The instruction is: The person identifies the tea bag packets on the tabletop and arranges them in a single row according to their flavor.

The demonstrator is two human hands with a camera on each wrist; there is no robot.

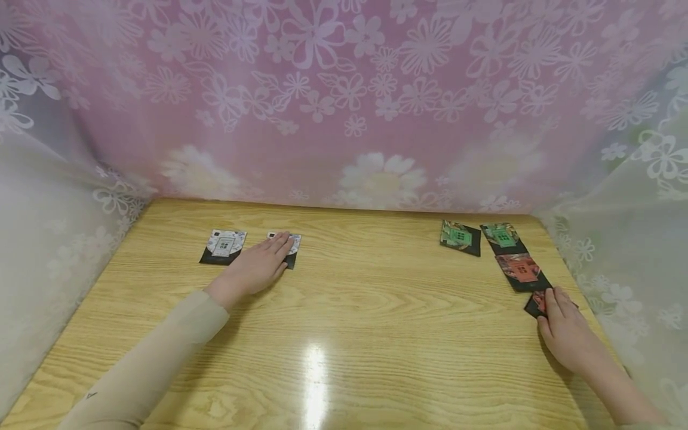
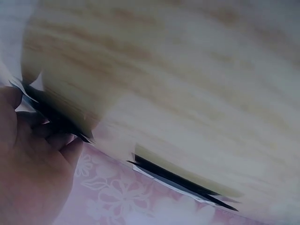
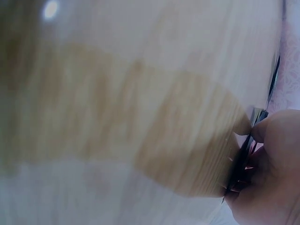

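Observation:
Near the back left, my left hand [image 1: 255,263] lies over a white-and-black sachet [image 1: 291,257], fingers on top and thumb at its edge. The left wrist view shows that sachet [image 2: 58,115] held between the thumb and fingers, partly hidden by them. A matching white-and-black sachet [image 1: 223,246] lies just left of it. At the right edge of the table, my right hand [image 1: 570,334] grips a red-and-black sachet [image 1: 537,303], mostly covered by the fingers. In the right wrist view the dark sachet [image 3: 240,161] runs between thumb and fingers.
Another red-and-black sachet [image 1: 521,272] lies just beyond my right hand, touching a green-and-black sachet [image 1: 503,237] behind it. A second green-and-black sachet [image 1: 460,237] lies to their left. Floral curtains [image 1: 344,119] enclose the wooden table [image 1: 376,322] at the back and sides.

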